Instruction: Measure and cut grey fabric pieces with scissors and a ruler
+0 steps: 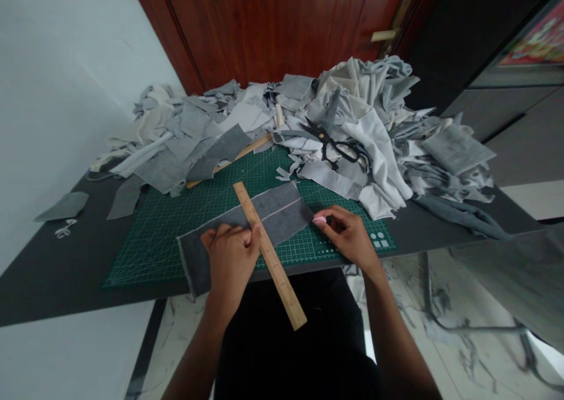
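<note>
While the nearer left hand (231,259), loosely bent, presses the ruler (268,254) slanting between, the right hand (348,235) pinches a pink piece (319,219).

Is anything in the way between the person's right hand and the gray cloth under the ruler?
Nothing visible. The right hand, pinching a small pink piece, is at the right end of the gray cloth. The wooden ruler crosses the cloth farther left, touched by the left hand; the scissors lie beyond, on the scrap pile.

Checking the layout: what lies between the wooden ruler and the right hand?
Head view: grey cloth with a pale line lies between the ruler and the right hand.
</note>
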`<state>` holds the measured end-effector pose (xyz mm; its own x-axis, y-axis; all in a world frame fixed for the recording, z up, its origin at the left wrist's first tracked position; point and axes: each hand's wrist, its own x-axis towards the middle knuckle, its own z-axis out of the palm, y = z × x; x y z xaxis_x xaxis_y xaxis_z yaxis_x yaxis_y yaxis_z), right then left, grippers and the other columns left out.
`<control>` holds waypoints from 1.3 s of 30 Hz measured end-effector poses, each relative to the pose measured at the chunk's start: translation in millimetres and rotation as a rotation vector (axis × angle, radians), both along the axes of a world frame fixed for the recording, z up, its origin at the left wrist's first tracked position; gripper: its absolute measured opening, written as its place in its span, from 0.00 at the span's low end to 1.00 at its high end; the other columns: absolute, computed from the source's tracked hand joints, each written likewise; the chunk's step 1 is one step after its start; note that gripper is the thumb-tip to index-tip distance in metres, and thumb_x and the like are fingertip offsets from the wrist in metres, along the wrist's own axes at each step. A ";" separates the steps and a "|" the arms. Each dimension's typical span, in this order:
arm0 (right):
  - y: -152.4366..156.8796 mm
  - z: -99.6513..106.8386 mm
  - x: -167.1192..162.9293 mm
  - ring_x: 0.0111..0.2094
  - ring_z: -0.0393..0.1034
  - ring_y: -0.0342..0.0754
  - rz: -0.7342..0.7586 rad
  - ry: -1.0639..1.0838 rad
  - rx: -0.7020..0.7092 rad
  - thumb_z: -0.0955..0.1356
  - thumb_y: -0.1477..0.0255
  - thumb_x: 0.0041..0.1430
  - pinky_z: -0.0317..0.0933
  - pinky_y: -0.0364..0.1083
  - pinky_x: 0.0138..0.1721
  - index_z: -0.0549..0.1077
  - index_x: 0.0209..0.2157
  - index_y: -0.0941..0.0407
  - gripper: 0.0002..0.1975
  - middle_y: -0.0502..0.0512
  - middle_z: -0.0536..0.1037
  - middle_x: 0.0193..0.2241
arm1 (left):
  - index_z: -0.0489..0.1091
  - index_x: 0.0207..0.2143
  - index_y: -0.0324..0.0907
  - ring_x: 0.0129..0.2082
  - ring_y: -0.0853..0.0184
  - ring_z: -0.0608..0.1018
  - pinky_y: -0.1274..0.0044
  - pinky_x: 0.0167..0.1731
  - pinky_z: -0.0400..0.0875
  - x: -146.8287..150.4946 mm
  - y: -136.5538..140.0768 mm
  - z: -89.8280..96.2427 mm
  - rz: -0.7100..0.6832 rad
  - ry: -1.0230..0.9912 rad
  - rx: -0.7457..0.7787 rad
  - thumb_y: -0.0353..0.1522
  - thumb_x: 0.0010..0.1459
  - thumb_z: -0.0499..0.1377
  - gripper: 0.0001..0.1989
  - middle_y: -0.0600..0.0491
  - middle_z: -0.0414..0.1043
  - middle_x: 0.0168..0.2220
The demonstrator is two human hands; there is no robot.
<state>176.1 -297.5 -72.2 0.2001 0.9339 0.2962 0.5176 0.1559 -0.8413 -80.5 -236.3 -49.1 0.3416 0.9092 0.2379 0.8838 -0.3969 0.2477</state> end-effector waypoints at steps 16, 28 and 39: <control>48.5 13.2 -108.7 0.32 0.76 0.48 -0.062 -0.196 -0.152 0.69 0.72 0.64 0.61 0.44 0.34 0.77 0.34 0.53 0.04 0.52 0.82 0.32 | 0.63 0.64 0.43 0.68 0.53 0.65 0.58 0.66 0.58 -22.8 13.4 -19.5 -0.275 -0.139 0.001 0.38 0.71 0.53 0.22 0.44 0.67 0.66; 57.6 15.2 -119.1 0.30 0.76 0.49 -0.053 -0.301 -0.235 0.71 0.70 0.63 0.56 0.44 0.30 0.78 0.34 0.53 0.04 0.53 0.83 0.32 | 0.67 0.65 0.45 0.69 0.53 0.65 0.56 0.66 0.60 -28.7 16.7 -25.0 -0.291 -0.174 -0.039 0.36 0.70 0.54 0.23 0.46 0.68 0.66; 33.1 14.6 -110.5 0.29 0.76 0.49 0.007 -0.288 -0.260 0.72 0.72 0.61 0.58 0.45 0.31 0.76 0.30 0.53 0.05 0.52 0.83 0.29 | 0.69 0.64 0.47 0.69 0.52 0.65 0.55 0.65 0.63 -30.2 19.0 -24.7 -0.309 -0.145 -0.054 0.37 0.70 0.54 0.22 0.47 0.68 0.67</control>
